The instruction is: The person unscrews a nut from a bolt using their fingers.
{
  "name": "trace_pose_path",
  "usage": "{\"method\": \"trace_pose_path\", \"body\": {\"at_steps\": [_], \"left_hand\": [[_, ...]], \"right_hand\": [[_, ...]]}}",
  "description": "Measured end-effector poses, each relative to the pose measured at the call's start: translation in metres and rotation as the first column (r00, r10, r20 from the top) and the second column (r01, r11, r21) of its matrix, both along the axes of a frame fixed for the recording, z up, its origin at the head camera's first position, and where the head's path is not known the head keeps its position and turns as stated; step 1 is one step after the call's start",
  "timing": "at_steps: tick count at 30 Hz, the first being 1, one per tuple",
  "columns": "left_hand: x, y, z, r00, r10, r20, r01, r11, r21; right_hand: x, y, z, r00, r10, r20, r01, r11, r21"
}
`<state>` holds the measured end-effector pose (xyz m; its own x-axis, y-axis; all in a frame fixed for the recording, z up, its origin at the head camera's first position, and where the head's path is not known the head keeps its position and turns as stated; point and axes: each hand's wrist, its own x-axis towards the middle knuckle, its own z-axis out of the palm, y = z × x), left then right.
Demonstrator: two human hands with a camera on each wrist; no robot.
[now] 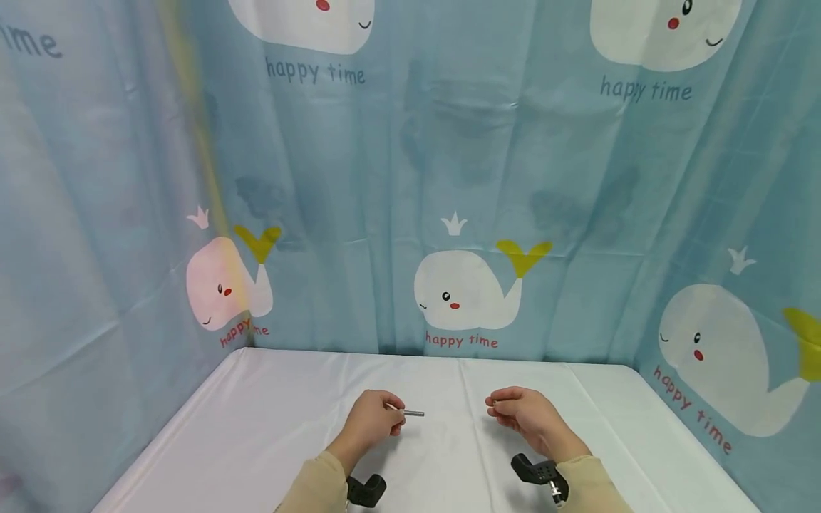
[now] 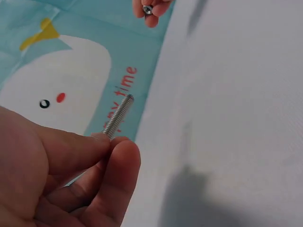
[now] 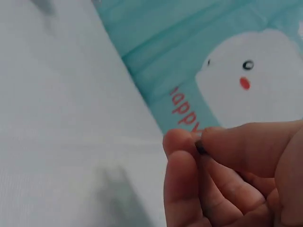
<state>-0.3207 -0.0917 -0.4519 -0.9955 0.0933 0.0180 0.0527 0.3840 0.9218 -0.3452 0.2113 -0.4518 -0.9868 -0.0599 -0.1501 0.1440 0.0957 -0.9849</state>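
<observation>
My left hand (image 1: 377,413) pinches a silvery threaded bolt (image 2: 119,114) between thumb and fingertips. The threaded shaft sticks out past the fingers toward the right hand; its other end is hidden in the grip. A small metal nut (image 2: 147,9) is pinched between the thumb and fingers of my right hand (image 1: 524,417), its hole facing the left hand in the left wrist view. In the right wrist view only the dark edge of the nut shows between the fingertips. Both hands are above the white table, apart from each other, with the bolt pointing across the gap.
A white cloth covers the table (image 1: 288,377), with fold lines running across it. Blue curtains (image 1: 359,285) printed with white whales hang behind and at both sides. A black wrist camera (image 1: 367,491) sits below the left hand, another black camera (image 1: 535,470) below the right.
</observation>
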Motion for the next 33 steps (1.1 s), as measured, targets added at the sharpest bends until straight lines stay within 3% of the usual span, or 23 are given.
{"method": "trace_pose_path", "body": {"at_steps": [8,14,22,33], "left_hand": [[-0.003,0.000,-0.020,0.998,-0.045,0.037,0.048,0.996,-0.079],[0.001,0.002,-0.017,0.996,-0.029,0.080,0.037,0.994,-0.103],[0.002,0.003,-0.013,0.993,-0.029,0.110,0.048,0.984,-0.171],[-0.001,0.002,-0.017,0.990,-0.014,0.140,0.036,0.987,-0.156]], "right_hand": [[-0.004,0.015,-0.023,0.992,0.088,0.091,-0.083,0.995,-0.052],[-0.003,0.017,-0.028,0.986,0.108,0.123,-0.108,0.994,-0.005],[-0.001,0.012,-0.030,0.988,0.132,0.083,-0.139,0.986,0.088],[0.002,0.001,-0.029,0.997,-0.003,0.074,-0.012,0.980,0.199]]}}
